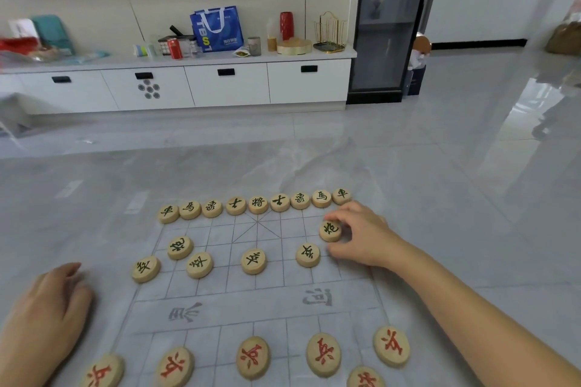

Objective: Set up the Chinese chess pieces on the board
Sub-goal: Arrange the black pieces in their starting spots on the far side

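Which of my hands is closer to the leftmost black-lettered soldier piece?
Left. The left hand rests just left of that soldier; the right hand is across the board, pinching the right cannon.

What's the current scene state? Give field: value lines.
surface: board, a thin sheet on the grey floor
far row: nine dark-lettered pieces lined along the far edge
right hand: grips the right cannon piece, which sits on the board
left hand: rests beside the board, holds nothing
left cannon piece: on the board, untouched
dark soldiers: four visible
red pieces: six visible on the near side, some cropped
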### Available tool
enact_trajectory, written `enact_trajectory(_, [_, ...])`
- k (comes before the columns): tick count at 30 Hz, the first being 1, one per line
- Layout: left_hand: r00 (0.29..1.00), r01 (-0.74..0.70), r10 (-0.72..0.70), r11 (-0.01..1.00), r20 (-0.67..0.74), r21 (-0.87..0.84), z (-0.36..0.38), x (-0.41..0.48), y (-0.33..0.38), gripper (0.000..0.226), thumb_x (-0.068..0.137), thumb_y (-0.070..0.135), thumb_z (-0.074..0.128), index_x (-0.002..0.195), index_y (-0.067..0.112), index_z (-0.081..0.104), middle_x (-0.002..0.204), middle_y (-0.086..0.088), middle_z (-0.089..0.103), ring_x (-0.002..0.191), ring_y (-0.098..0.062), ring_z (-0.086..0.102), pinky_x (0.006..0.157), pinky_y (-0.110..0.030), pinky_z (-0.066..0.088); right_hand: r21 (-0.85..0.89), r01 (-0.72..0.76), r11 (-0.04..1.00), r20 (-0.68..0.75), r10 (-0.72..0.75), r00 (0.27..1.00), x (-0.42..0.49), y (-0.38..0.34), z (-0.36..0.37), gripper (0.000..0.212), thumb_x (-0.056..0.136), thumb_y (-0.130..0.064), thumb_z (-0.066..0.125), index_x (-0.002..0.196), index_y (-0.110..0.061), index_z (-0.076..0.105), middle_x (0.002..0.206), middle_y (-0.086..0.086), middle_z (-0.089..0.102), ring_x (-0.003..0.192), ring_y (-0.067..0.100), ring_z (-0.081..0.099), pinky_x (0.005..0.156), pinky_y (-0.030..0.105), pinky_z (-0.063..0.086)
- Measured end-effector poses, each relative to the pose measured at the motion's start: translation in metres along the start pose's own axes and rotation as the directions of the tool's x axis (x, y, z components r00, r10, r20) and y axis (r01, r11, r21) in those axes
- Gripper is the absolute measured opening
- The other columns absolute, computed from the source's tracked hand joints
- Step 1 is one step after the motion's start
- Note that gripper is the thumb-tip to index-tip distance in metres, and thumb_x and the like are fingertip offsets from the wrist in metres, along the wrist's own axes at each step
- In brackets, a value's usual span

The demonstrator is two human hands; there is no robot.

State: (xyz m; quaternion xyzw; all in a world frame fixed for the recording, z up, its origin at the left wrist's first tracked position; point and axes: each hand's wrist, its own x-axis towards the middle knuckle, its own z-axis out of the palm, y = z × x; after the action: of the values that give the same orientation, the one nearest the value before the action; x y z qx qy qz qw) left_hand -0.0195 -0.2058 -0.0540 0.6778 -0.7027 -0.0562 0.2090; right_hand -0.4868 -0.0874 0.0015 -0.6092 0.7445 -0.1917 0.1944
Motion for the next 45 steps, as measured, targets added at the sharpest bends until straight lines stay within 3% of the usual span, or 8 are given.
enact_trajectory(5, [1.000, -0.014, 0.019, 0.983, -0.024, 0.180, -0.004, 0.005, 0.011, 0.038, 0.085, 0.038, 0.043, 0.111, 0.014, 0.057, 0.112, -0.017, 0.061, 0.100, -0.040, 0.054, 0.085, -0.050, 0.045, -0.016, -0.021, 1.000, -0.091, 0.019, 0.996, 0.000, -0.002, 0.004, 0.041, 0.075, -0.039, 0.066, 0.115, -0.034, 0.059, 0.115, -0.009, 0.050, 0.111, 0.012, 0.049, 0.100, 0.036, 0.036])
enact_trajectory(9, [1.000, -0.007, 0.012, 0.981, -0.023, 0.193, -0.004, 0.005, 0.013, 0.026, 0.089, 0.024, 0.054, 0.112, 0.013, 0.058, 0.115, -0.018, 0.060, 0.103, -0.039, 0.053, 0.087, -0.050, 0.044, 0.029, -0.008, 1.000, -0.137, 0.012, 0.991, -0.002, 0.001, 0.007, 0.039, 0.074, -0.041, 0.071, 0.110, -0.032, 0.062, 0.113, -0.009, 0.054, 0.109, 0.011, 0.051, 0.100, 0.037, 0.039])
enact_trajectory(17, [0.999, -0.040, 0.045, 0.985, -0.025, 0.169, -0.008, 0.003, 0.018, 0.027, 0.091, 0.021, 0.051, 0.114, 0.009, 0.058, 0.117, -0.020, 0.058, 0.107, -0.041, 0.050, 0.091, -0.051, 0.042, 0.085, 0.035, 0.996, -0.206, -0.016, 0.979, -0.009, 0.006, 0.014, 0.049, 0.076, -0.038, 0.069, 0.121, -0.023, 0.059, 0.118, -0.006, 0.055, 0.113, 0.012, 0.051, 0.103, 0.038, 0.038])
enact_trajectory(32, [0.999, -0.028, 0.032, 0.984, -0.021, 0.176, -0.013, -0.003, 0.026, 0.029, 0.090, 0.021, 0.053, 0.116, 0.010, 0.057, 0.119, -0.019, 0.057, 0.106, -0.039, 0.049, 0.088, -0.051, 0.042, 0.010, 0.031, 0.999, -0.240, -0.028, 0.970, -0.007, 0.006, 0.017, 0.044, 0.078, -0.043, 0.066, 0.117, -0.023, 0.059, 0.114, -0.006, 0.054, 0.110, 0.013, 0.051, 0.101, 0.039, 0.040])
enact_trajectory(35, [0.999, -0.029, 0.034, 0.985, -0.022, 0.172, -0.014, -0.004, 0.028, 0.028, 0.090, 0.020, 0.053, 0.116, 0.009, 0.057, 0.118, -0.020, 0.058, 0.106, -0.040, 0.049, 0.089, -0.051, 0.042, -0.022, 0.089, 0.996, -0.290, -0.091, 0.953, -0.013, 0.004, 0.017, 0.062, 0.075, -0.061, 0.052, 0.129, -0.029, 0.052, 0.124, -0.009, 0.049, 0.119, 0.011, 0.042, 0.107, 0.033, 0.027])
enact_trajectory(37, [0.999, -0.025, 0.029, 0.986, -0.024, 0.164, -0.015, -0.004, 0.029, 0.028, 0.090, 0.020, 0.053, 0.115, 0.009, 0.058, 0.118, -0.020, 0.058, 0.106, -0.040, 0.049, 0.089, -0.051, 0.042, -0.103, 0.205, 0.973, -0.336, -0.228, 0.914, -0.018, 0.002, 0.018, 0.065, 0.072, -0.070, 0.043, 0.125, -0.035, 0.056, 0.125, -0.011, 0.047, 0.120, 0.010, 0.038, 0.104, 0.029, 0.017])
enact_trajectory(40, [0.999, -0.026, 0.031, 0.987, -0.024, 0.156, -0.017, -0.005, 0.031, 0.028, 0.090, 0.020, 0.052, 0.115, 0.009, 0.058, 0.118, -0.020, 0.058, 0.107, -0.040, 0.049, 0.089, -0.050, 0.042, -0.215, 0.325, 0.921, -0.287, -0.378, 0.880, -0.023, -0.001, 0.021, 0.058, 0.071, -0.072, 0.047, 0.115, -0.038, 0.062, 0.132, -0.010, 0.045, 0.125, 0.012, 0.031, 0.105, 0.031, 0.010])
enact_trajectory(45, [0.999, -0.030, 0.035, 0.988, -0.030, 0.152, -0.018, -0.007, 0.034, 0.027, 0.091, 0.020, 0.051, 0.115, 0.010, 0.058, 0.118, -0.018, 0.058, 0.107, -0.038, 0.050, 0.088, -0.049, 0.043, -0.365, 0.334, 0.869, -0.266, -0.441, 0.857, -0.022, -0.011, 0.027, 0.055, 0.069, -0.073, 0.051, 0.098, -0.029, 0.067, 0.127, -0.004, 0.052, 0.121, 0.013, 0.032, 0.105, 0.038, 0.011])
